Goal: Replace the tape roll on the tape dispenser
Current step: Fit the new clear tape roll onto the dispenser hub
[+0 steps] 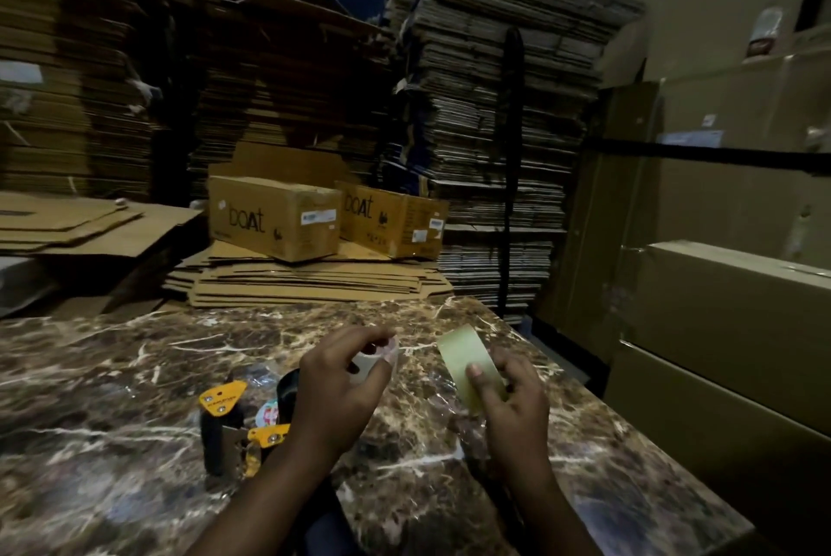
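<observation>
A black and yellow tape dispenser (234, 425) lies on the marble table (135, 375) at the lower left of centre. My left hand (341, 393) hovers just right of it and pinches a pale, translucent piece (373, 360) between fingers and thumb; I cannot tell exactly what it is. My right hand (512, 398) grips a yellowish tape roll (467, 362), tilted, with my thumb pressed on its outer face. The two hands are apart, a hand's width between them.
Two closed brown boxes (274, 218) marked "boat" stand on flattened cardboard (314, 281) at the table's far edge. Tall stacks of flattened cartons (494, 106) rise behind. Large boxes (728, 321) crowd the right side. Crinkled clear wrap (449, 420) lies near my right hand.
</observation>
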